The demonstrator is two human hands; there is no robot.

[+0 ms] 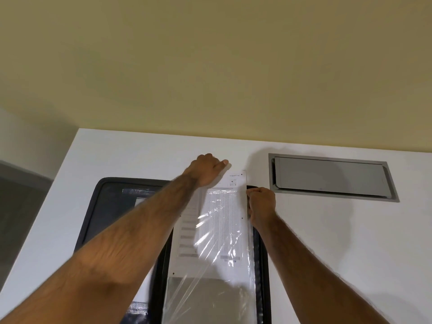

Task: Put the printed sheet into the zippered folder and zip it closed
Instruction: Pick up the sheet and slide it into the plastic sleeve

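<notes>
Both forearms are stretched over the open folder (109, 197) on the table (315, 230), where the sheet (217, 220) is pressed at its 12 o'clock end under the curled left hand (207, 170), the folder's 3 o'clock rim being pinched by the right hand (261, 202).

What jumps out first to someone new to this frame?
Two bare forearms reach up the middle of the frame over an open dark zippered folder on a white table. The left hand presses the top of the printed sheet, which lies in a glossy clear sleeve; the right hand is closed at the folder's right edge. A grey recessed hatch sits at upper right.
</notes>
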